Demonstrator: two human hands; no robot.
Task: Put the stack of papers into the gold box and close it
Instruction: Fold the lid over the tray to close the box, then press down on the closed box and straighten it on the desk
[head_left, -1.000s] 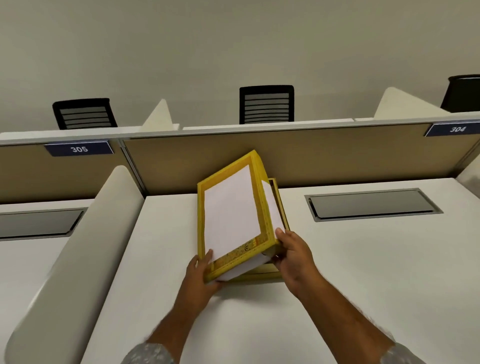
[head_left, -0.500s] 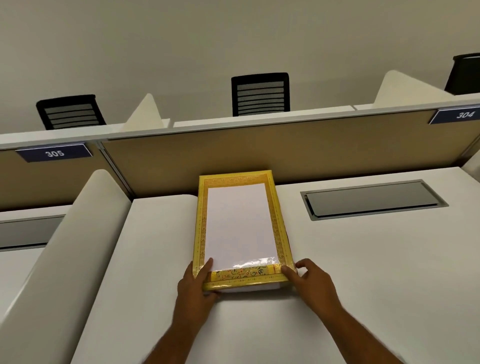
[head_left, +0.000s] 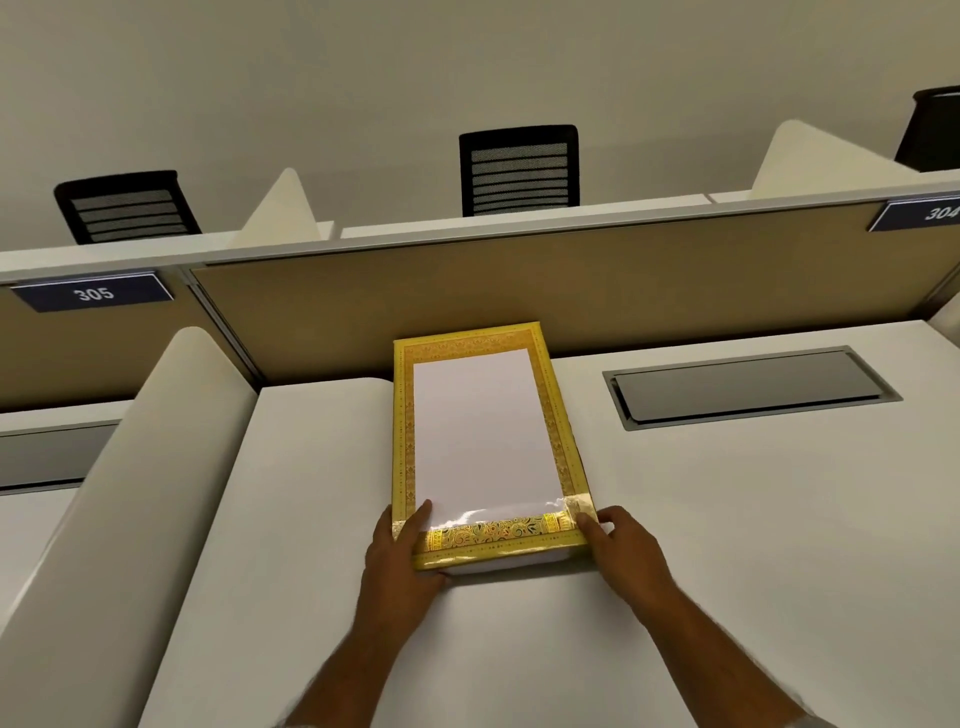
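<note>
The gold box (head_left: 560, 431) lies flat on the white desk (head_left: 727, 545), its long side running away from me. Its patterned lid is down, and the white stack of papers (head_left: 480, 431) shows through the lid's clear window. A thin white edge (head_left: 498, 565) peeks out under the lid's near side. My left hand (head_left: 402, 566) grips the near left corner, thumb on top of the lid. My right hand (head_left: 626, 551) holds the near right corner, with its fingertips against the lid's edge.
A tan divider panel (head_left: 571, 291) stands right behind the box. A grey cable hatch (head_left: 748, 384) is set into the desk at the right. A curved white side partition (head_left: 156, 467) borders the desk on the left. Black chairs (head_left: 519, 169) stand beyond the divider.
A second ago the lid was tilted up over the box with papers showing beneath. It has come down flat, and both hands have stayed at its near corners.
</note>
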